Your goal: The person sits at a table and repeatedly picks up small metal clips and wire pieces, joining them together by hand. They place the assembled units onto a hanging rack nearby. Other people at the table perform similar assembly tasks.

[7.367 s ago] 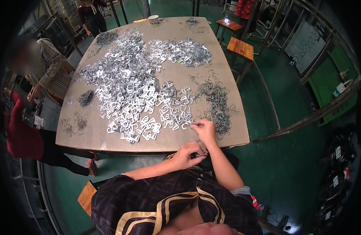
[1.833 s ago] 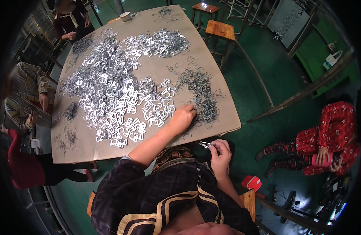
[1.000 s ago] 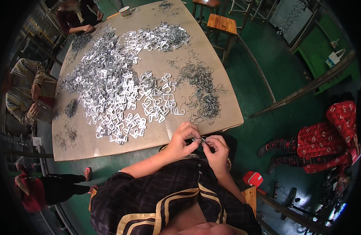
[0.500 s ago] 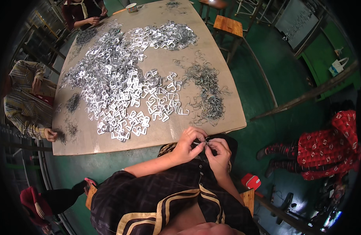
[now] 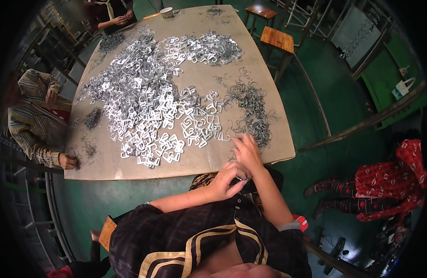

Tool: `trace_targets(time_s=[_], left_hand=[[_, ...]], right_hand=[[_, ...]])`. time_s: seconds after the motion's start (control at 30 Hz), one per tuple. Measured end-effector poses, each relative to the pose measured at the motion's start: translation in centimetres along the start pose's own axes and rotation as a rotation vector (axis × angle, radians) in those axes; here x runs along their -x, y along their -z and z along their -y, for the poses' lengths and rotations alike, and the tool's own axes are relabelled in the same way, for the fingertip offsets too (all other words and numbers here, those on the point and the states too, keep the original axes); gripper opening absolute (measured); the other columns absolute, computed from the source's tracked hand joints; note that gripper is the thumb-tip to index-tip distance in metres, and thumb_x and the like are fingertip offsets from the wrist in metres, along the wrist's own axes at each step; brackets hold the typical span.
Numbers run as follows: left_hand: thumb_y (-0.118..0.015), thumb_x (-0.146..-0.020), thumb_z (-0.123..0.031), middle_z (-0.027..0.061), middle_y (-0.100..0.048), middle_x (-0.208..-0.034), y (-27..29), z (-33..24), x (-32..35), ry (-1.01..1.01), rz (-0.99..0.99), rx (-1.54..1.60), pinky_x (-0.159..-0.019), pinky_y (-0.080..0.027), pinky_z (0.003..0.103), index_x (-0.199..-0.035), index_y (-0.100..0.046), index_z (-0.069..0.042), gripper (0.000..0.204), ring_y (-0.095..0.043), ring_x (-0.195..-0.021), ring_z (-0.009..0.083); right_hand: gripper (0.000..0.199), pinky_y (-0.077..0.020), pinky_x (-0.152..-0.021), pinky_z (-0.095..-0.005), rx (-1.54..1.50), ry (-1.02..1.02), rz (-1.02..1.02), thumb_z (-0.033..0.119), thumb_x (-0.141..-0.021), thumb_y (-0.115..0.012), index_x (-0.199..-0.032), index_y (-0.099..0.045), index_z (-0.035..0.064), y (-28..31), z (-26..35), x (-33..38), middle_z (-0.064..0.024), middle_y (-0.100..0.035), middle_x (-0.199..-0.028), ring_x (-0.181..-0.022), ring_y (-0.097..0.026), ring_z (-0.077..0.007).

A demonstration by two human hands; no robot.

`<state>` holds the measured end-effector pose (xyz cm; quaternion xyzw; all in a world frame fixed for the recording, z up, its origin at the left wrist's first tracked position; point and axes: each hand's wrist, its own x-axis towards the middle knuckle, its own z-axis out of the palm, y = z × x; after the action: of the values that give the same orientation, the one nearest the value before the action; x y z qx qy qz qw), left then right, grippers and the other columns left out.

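My left hand (image 5: pixel 227 180) is closed near the table's front edge, pinching a small metal piece (image 5: pixel 241 179) whose exact shape is too small to make out. My right hand (image 5: pixel 246 152) reaches past it over the table edge, fingers apart. Its fingertips are beside the nearest silver metal clips (image 5: pixel 221 135), and nothing shows in its grasp. A big heap of flat, bent silver clips (image 5: pixel 146 99) covers the left and middle of the table. To the right lies a looser pile of thin, curved grey wire pieces (image 5: pixel 250 109).
The brown-topped table (image 5: pixel 199 162) extends away from me. A person in a plaid shirt (image 5: pixel 33 116) sits at its left; another person (image 5: pixel 114 16) works at the far left. Wooden stools (image 5: pixel 277 39) stand beyond the right edge. A person in red patterned clothes (image 5: pixel 384 178) is at right.
My right hand has left my left hand and moved forward to the clips and wire pieces. My left hand stays near the table edge, still pinching the small metal piece.
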<state>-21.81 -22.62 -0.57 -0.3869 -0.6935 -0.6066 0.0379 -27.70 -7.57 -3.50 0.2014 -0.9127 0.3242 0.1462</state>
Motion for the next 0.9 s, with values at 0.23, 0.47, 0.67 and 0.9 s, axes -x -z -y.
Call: trace_targets(time_s=[0.23, 0.47, 0.67, 0.9], left_hand=[[-0.062, -0.083, -0.001, 0.0100, -0.066, -0.095, 0.5, -0.3, 0.4, 0.019, -0.039, -0.009, -0.086, -0.041, 0.037, -0.091, -0.051, -0.007, 0.015, -0.061, -0.091, 0.0258], [-0.062, -0.084, -0.001, 0.0103, -0.067, -0.094, 0.5, -0.2, 0.3, 0.022, -0.049, -0.005, -0.085, -0.042, 0.037, -0.091, -0.051, -0.007, 0.014, -0.060, -0.089, 0.0253], [-0.064, -0.081, 0.001, 0.0105, -0.065, -0.095, 0.2, 0.4, 0.5, 0.088, -0.106, 0.034, -0.085, -0.044, 0.036, -0.092, -0.053, -0.005, 0.017, -0.061, -0.090, 0.0262], [-0.066, -0.080, 0.002, 0.0113, -0.064, -0.090, -0.4, 0.0, -0.3, 0.129, -0.161, -0.030, -0.077, -0.046, 0.035, -0.090, -0.055, -0.003, 0.015, -0.061, -0.084, 0.0269]], right_hand=[[0.033, -0.0469, -0.087, -0.0423, 0.068, -0.078, 0.288, 0.009, -0.078, -0.073, -0.109, -0.064, 0.0035, -3.5, -0.4, -4.4, -0.0145, -0.056, -0.109, -0.101, -0.058, -0.0335], [0.031, -0.0533, -0.064, -0.0370, -0.378, -0.344, 0.269, 0.001, -0.079, -0.070, -0.108, -0.059, -0.0005, -1.9, -0.9, -4.6, -0.0139, -0.064, -0.086, -0.073, -0.068, -0.0273], [0.020, -0.0541, -0.060, -0.0260, -1.146, -0.685, 0.065, 0.002, -0.090, -0.062, -0.109, -0.057, -0.0036, 3.6, 0.0, -0.4, -0.0096, -0.068, -0.089, -0.073, -0.070, -0.0188], [0.012, -0.0521, -0.079, -0.0268, -1.292, -0.665, -0.272, 0.000, -0.088, -0.065, -0.099, -0.061, -0.0017, 5.2, 3.9, 5.0, -0.0111, -0.070, -0.097, -0.089, -0.067, -0.0142]])
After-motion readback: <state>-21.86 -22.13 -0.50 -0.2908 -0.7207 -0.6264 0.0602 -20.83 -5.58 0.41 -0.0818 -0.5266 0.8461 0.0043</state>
